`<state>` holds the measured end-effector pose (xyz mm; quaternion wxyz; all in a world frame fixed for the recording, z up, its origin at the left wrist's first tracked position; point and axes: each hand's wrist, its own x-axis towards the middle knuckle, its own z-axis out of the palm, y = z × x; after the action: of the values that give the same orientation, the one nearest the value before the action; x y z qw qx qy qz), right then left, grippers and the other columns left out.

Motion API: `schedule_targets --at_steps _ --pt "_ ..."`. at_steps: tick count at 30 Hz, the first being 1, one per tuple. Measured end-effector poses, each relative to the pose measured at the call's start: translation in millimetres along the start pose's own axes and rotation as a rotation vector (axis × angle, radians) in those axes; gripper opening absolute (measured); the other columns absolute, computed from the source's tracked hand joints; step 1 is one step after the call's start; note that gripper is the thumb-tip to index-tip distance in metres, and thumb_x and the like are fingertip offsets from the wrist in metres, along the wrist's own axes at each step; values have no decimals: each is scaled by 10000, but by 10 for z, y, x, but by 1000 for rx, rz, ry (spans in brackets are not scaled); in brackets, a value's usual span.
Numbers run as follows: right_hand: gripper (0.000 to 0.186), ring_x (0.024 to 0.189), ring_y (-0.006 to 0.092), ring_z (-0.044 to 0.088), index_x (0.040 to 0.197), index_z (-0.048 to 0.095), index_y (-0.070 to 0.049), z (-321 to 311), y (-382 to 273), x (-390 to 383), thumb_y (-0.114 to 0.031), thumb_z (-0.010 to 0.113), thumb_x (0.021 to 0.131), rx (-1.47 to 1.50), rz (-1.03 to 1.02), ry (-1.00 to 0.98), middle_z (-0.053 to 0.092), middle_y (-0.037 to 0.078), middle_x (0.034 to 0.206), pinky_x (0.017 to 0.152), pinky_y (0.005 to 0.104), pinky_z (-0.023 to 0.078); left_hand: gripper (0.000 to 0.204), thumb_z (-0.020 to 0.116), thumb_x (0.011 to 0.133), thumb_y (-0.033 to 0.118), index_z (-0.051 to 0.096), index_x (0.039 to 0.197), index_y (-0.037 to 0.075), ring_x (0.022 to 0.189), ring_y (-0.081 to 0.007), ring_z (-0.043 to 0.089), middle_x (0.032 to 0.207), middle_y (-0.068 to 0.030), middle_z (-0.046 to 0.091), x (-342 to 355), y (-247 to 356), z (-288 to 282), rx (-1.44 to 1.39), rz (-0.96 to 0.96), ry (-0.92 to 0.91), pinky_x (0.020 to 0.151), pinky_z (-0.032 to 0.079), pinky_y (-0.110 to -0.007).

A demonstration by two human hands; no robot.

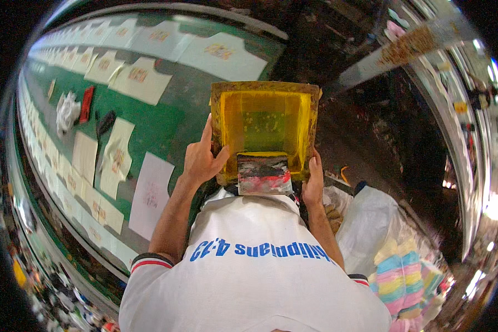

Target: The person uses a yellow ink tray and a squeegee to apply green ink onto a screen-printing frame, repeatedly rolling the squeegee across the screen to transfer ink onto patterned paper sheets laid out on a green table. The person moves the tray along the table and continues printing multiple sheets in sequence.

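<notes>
A wooden-framed printing screen [218,119] with yellow mesh is held up in front of my chest. My left hand [201,160] grips its left side, thumb over the frame and one finger stretched along the outer edge. On the opposite side, my right hand [314,185] is closed around the lower right corner, its fingers mostly hidden beneath. A squeegee [264,176], stained black, red and white, leans in the near end of the screen, and neither hand touches it. Faint marks show in the middle of the mesh.
To the left runs a long green table [160,130] with rows of printed pale fabric pieces [141,76]. A white crumpled cloth [67,112], a red object [87,104] and a dark-handled tool [105,123] lie there. Striped pastel fabric bundles [401,276] and a rusty beam [404,50] are at right.
</notes>
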<state>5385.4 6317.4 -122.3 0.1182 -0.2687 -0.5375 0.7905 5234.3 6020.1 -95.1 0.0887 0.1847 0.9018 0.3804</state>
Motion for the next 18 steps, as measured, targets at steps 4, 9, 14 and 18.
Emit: schedule_targets --at_steps 4,9,14,18 --pt "589 1471 222 536 1614 499 23 -542 209 197 -403 483 1208 -211 -17 142 567 110 1601 1287 394 368 1020 755 977 356 198 1758 9 654 -380 751 874 -172 797 450 242 181 4 252 42 628 585 -481" --pt "644 1436 213 564 1575 580 11 -569 -337 266 -496 504 1185 -90 -29 66 651 93 1534 1273 369 364 960 769 978 277 251 1735 -8 752 -385 781 1027 -234 806 682 429 416 -9 273 2 672 604 -461" --pt "613 1399 173 571 1565 584 33 -1095 -424 565 -449 495 1197 -30 -102 183 664 88 1510 1233 325 378 906 727 1007 212 238 1736 -13 876 -423 801 1075 -251 805 1235 1119 688 60 239 -181 741 623 -486" --pt "565 1388 159 570 1556 594 27 -1546 -912 558 -405 504 1203 -2 -129 246 665 79 1501 1216 309 390 914 728 1005 190 222 1737 -22 895 -417 803 1072 -248 804 1612 1471 1226 56 369 -195 753 625 -500"
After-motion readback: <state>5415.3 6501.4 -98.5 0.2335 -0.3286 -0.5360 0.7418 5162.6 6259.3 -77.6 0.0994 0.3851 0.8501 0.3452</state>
